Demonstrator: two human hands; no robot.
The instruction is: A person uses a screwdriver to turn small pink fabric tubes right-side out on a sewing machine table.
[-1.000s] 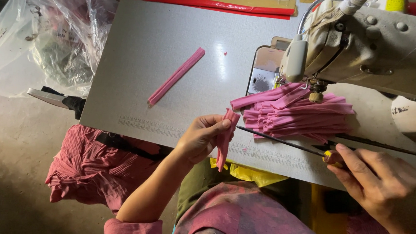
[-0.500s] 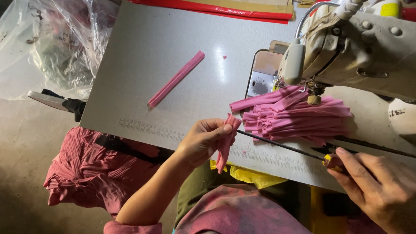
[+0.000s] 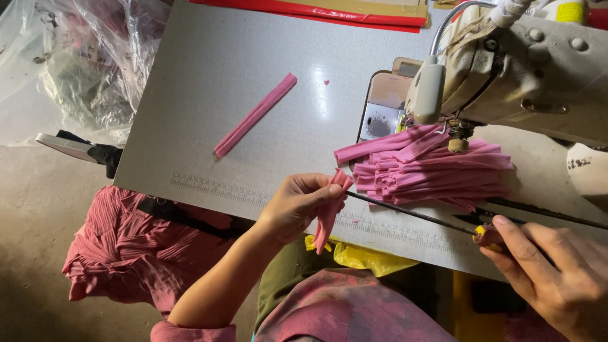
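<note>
At the far left, a clear plastic bag [image 3: 69,62] sits beside the grey table [image 3: 242,49], with a heap of pink cloth [image 3: 128,249] below the table's near edge. A single pink strip [image 3: 255,115] lies apart on the tabletop. Right of it, the left hand [image 3: 295,206] pinches a folded pink piece [image 3: 330,208], into which a thin dark rod [image 3: 410,215] runs. Further right, a pile of strips [image 3: 432,168] lies under the sewing machine [image 3: 555,67]. Nearest right, the right hand [image 3: 566,275] grips the rod's yellow-tipped end.
</note>
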